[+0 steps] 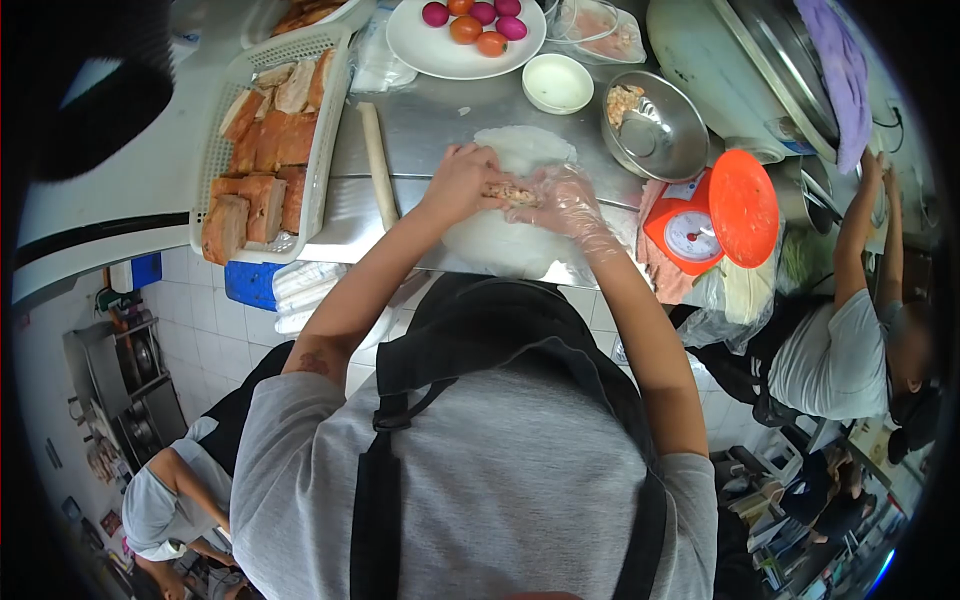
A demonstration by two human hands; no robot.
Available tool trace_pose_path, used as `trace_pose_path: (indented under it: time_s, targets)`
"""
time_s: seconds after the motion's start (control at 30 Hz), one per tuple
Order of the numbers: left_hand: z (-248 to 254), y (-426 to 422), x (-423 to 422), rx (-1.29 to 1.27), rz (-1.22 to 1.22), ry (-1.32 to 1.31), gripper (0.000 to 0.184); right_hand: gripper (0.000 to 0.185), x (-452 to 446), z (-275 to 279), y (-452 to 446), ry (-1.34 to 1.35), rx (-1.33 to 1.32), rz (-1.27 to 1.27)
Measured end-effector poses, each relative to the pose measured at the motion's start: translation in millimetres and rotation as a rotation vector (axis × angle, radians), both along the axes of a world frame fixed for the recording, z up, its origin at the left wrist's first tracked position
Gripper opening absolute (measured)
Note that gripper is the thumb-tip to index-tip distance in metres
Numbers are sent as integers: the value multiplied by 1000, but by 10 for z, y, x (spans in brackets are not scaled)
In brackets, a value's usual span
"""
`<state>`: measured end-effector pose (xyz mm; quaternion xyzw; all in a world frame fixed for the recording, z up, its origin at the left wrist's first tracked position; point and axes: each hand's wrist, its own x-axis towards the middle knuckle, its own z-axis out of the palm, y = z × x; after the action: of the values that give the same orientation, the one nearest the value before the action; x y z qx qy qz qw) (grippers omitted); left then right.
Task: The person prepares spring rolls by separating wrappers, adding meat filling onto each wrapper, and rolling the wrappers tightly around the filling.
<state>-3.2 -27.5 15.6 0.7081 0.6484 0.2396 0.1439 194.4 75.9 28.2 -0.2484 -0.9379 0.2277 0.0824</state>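
Observation:
On the steel counter lies a thin whitish round sheet (505,240), possibly a dough wrapper, with another pale round sheet (520,147) behind it. Between my hands is a lump of chopped pinkish filling (512,192). My bare left hand (463,183) curls its fingers against the filling's left side. From the right, my right hand (562,203), in a see-through plastic glove, closes on the same filling. Its fingertips are partly hidden by the glove's glare. A wooden rolling pin (377,165) lies left of my left hand. A steel bowl (655,128) with more chopped filling stands at the back right.
Roasted pork slabs fill a white basket (318,190) on the left. Behind are a plate (410,45) of red and purple round items and a small white bowl (557,83). An orange scale (690,225) stands right. Co-workers (830,350) are at both sides.

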Motion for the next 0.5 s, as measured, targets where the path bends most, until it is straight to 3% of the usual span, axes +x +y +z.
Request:
trace_pose_path:
  time_s: [0.27, 0.37, 0.5]
  targets:
    - [55, -87, -171, 16, 14, 77, 30, 39, -178, -76, -138, 39, 68, -16]
    - [56, -140, -226, -72, 56, 24, 31, 39, -231, -106, -77, 1, -38, 37]
    - [45, -160, -279, 20, 37, 31, 35, 36, -314, -79, -131, -9, 40, 67]
